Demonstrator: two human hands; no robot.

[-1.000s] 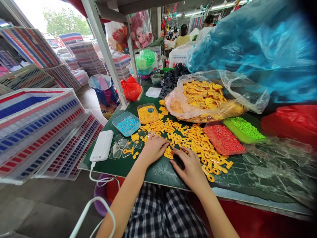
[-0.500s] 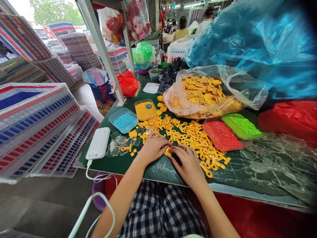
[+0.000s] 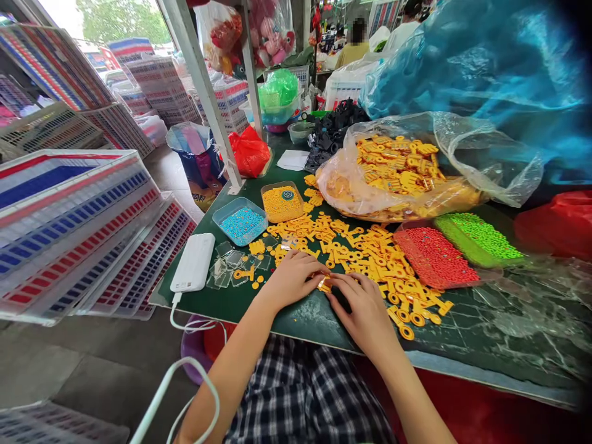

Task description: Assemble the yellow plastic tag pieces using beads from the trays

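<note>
My left hand [image 3: 296, 279] and my right hand [image 3: 363, 302] meet over the green tabletop, their fingertips closed on a small yellow plastic piece [image 3: 324, 284] between them. The piece has a shiny, clear-looking surface and is partly covered by the fingers. Just beyond both hands spreads a pile of loose yellow pieces [image 3: 379, 256]. Left of the pile are a tray of blue beads [image 3: 240, 223] and a tray of yellow beads [image 3: 282, 203]. Small clear squares [image 3: 226, 269] lie to the left of my left hand.
A white power bank [image 3: 193, 262] with a cable lies at the table's left edge. An open bag of yellow pieces [image 3: 398, 169] stands behind the pile. Red beads [image 3: 437, 254] and green beads [image 3: 483, 237] fill trays on the right. Crates [image 3: 69, 228] are stacked at the left.
The whole view has shifted, so the table's things appear farther right. Both hands remain together, and the yellow piece between their fingertips shows more clearly.
</note>
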